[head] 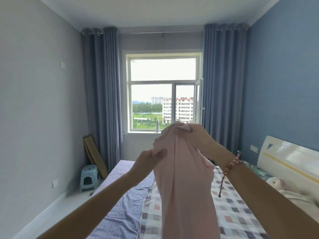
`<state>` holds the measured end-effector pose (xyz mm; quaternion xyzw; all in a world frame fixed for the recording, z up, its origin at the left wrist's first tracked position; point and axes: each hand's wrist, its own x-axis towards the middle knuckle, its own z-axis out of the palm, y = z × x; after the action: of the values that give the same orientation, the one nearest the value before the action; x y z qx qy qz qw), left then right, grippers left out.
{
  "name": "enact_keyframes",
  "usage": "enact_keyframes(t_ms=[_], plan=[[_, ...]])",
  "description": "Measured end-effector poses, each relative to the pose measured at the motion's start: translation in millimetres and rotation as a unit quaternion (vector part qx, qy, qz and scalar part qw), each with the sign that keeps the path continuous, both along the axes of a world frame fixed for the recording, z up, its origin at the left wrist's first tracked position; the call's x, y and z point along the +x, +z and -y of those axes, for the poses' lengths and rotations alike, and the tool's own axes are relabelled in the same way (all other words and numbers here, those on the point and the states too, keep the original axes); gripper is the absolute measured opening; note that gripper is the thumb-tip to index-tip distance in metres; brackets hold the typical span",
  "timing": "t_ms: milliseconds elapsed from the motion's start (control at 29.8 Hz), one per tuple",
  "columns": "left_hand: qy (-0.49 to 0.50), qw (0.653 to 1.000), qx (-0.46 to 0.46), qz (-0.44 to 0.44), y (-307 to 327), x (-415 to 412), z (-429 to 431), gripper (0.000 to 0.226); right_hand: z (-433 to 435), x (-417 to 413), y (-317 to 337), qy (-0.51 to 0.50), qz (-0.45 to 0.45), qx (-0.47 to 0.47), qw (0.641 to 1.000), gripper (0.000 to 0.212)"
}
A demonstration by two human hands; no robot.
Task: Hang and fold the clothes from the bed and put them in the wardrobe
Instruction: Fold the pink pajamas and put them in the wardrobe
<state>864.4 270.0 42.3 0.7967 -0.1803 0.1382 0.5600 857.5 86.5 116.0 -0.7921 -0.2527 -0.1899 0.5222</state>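
Risk first: you held the pink garment [186,187] at only two spots, both high up, so most of the cloth hung free. Your right hand [195,135] had its fingers [188,130] curled tight round the bunched top. Your left hand [146,161] pinched a fold at the left edge, lower down. If either hold had loosened during a re-grip, I'd expect the bunch to slide through and drop onto the bed [120,213].

Bunching was the other problem. With the top wadded in one fist you couldn't see neckline or shoulders, so a hanger or a first fold from there would likely have gone in crooked or twisted. Loose cord end of the bracelet [231,163] on your right wrist dangled near the cloth: possible snag. No hanger or wardrobe was in view, so you'd have had to turn with cloth trailing.

Position: garment was up in the air mid-view, above the checked sheet [241,213]. Contact with the sheet: couldn't tell, since its lower end ran out the near edge of the view. Long axis ran near vertical: top end at your right hand, toward the far window [163,94]; tail down and toward you. Which face pointed at you: couldn't tell.

White bundle [276,183] lay on the bed near the headboard [284,157], right side, blurred.
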Motion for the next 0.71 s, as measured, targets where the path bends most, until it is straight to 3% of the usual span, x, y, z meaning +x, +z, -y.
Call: enact_keyframes(t_ms=[134,235,336,436,504,604,705], plan=[[0.061,0.994,-0.025,0.092,21.2,-13.5,-13.9,0.036,6.7,1.4,-3.1,-0.067,0.098,-0.113,0.986,0.026],[0.118,0.973,0.042,0.193,51.8,-17.2,-17.6,0.036,8.5,-12.4,0.5,-0.104,0.139,-0.040,0.984,0.039],[0.152,0.932,0.120,0.308,83.9,-23.8,-25.6,0.039,16.4,-25.0,25.9,-0.095,0.057,-0.012,0.994,0.037],[0.147,0.937,0.173,0.264,110.2,-13.5,-41.4,0.039,30.0,-28.9,35.8,0.030,-0.160,-0.153,0.975,0.034],[0.113,0.948,0.219,0.199,116.9,-9.8,-48.1,0.035,30.1,-20.3,27.5,0.009,-0.180,-0.181,0.967,0.030],[0.076,0.976,0.141,0.148,121.9,-11.5,-54.5,0.026,22.5,-2.1,14.9,-0.058,-0.106,-0.051,0.991,0.019],[0.051,0.995,0.014,0.087,132.1,-15.8,-60.2,0.020,7.6,6.1,8.7,-0.046,-0.090,0.095,0.990,0.030]])
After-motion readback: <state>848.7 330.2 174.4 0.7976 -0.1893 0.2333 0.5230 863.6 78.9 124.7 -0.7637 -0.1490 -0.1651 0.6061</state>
